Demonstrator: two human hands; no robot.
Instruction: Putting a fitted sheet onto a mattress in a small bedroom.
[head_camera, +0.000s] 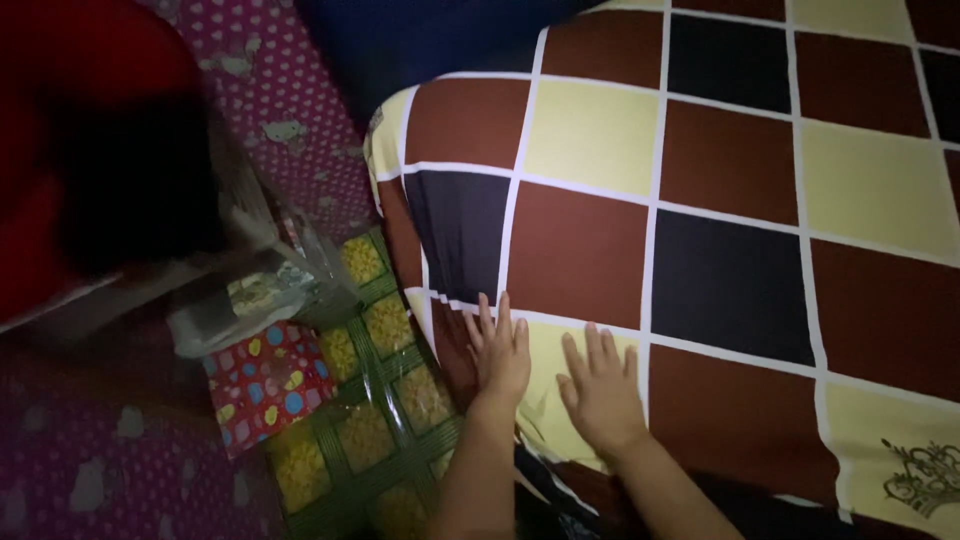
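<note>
Both forearms come up from the bottom edge, and the left hand and right hand lie flat, side by side, on the near end of a big checked pillow. Fingers are spread and straight, pressing on the cover, gripping nothing. It fills the right of the view, its rounded corner bulging over wrapped packs of green and yellow, with a red dotted pack just left and a pink spotted sheet beyond. I judge it soft and light but bulky; the smooth cover may slide over the filling, so a hold at the corner or under the near edge looks safest.
</note>
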